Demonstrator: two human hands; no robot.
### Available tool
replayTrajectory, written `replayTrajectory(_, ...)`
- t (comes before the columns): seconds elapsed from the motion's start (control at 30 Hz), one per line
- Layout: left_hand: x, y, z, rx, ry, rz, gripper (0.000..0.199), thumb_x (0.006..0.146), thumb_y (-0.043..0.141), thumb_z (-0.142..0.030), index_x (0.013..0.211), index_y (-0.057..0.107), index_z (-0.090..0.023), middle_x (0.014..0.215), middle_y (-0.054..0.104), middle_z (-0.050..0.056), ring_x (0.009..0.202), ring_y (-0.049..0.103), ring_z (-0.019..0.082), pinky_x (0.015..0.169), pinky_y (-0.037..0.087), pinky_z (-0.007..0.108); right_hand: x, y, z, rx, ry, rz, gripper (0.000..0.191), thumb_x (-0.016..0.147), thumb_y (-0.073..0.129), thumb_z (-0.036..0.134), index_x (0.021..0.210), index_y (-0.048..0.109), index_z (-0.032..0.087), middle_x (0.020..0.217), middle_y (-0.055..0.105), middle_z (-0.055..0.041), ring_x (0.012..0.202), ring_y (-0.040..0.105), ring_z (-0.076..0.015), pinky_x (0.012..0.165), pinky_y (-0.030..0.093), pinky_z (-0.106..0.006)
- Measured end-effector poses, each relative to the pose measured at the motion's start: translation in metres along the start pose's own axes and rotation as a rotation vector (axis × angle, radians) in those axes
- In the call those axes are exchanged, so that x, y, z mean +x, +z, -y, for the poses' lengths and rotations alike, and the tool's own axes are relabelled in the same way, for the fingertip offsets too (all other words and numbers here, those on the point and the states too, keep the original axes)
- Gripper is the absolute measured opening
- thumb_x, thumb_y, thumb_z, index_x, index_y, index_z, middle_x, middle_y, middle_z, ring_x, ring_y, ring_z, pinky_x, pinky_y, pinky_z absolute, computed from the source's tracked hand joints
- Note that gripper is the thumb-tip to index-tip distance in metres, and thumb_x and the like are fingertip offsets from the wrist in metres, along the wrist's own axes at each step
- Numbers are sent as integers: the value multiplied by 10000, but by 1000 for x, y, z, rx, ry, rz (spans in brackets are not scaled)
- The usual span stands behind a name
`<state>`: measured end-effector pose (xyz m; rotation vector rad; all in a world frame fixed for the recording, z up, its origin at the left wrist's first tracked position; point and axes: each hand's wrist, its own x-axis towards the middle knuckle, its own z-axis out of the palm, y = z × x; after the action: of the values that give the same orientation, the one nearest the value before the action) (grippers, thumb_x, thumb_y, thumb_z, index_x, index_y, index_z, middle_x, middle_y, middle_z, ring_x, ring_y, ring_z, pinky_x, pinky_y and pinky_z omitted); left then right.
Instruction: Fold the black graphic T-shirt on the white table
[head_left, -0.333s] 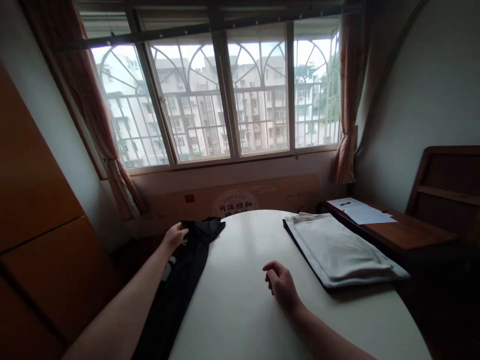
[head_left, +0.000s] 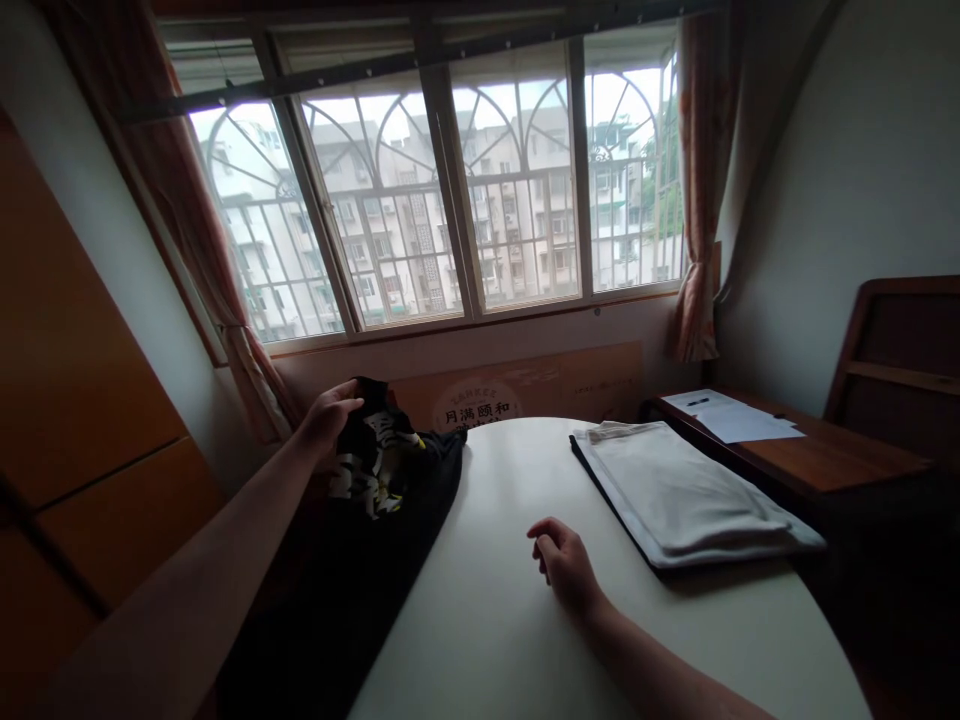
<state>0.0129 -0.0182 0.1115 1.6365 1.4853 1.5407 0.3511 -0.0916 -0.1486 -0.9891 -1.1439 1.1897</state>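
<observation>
- Black printed garment (head_left: 360, 560): lower left to centre-left, along the left edge of the white table (head_left: 517, 480).
- Right hand (head_left: 568, 570): lower centre-right; fingers curled, whether fully closed cannot be told.
- Folded pale cloth (head_left: 675, 490): right of centre, on the table.
- Left hand (head_left: 328, 415): centre-left, fingers gripping the garment's raised far end.
- Window (head_left: 450, 200): upper centre.

Pale daylight through a wide barred window (head_left: 448, 190), tied-back curtains (head_left: 697, 200), dim wall (head_left: 862, 150), orange-brown cabinet (head_left: 82, 390).
</observation>
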Motion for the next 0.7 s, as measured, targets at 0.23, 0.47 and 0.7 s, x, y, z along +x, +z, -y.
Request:
replayTrajectory(0.23,16,-6,-60,-57,168,-118,658,699,746,-303,1293,585,-70,970,760,44,902,664,207,872,560,397,-1,0,0,-28,10,57,250,673,469,288,805,644,169,615,566,4,500,479,-117,408,291,-208)
replayTrajectory(0.47,16,-6,-111,-133,270,-139,553,732,629,-167,1268,603,-34,958,738,58,847,661,186,950,541,481,-2,2,-2,-10,16,79,251,683,464,272,833,638,172,628,560,12,489,490,-118,389,307,-207)
replayTrajectory(0.7,-4,10,-161,-282,407,-1,510,873,551,-170,1355,499,-11,1239,673,139,1090,665,270,1009,491,598,-4,3,-2,12,-1,100,227,744,511,300,888,633,174,661,561,14,483,490,-111,380,326,-199)
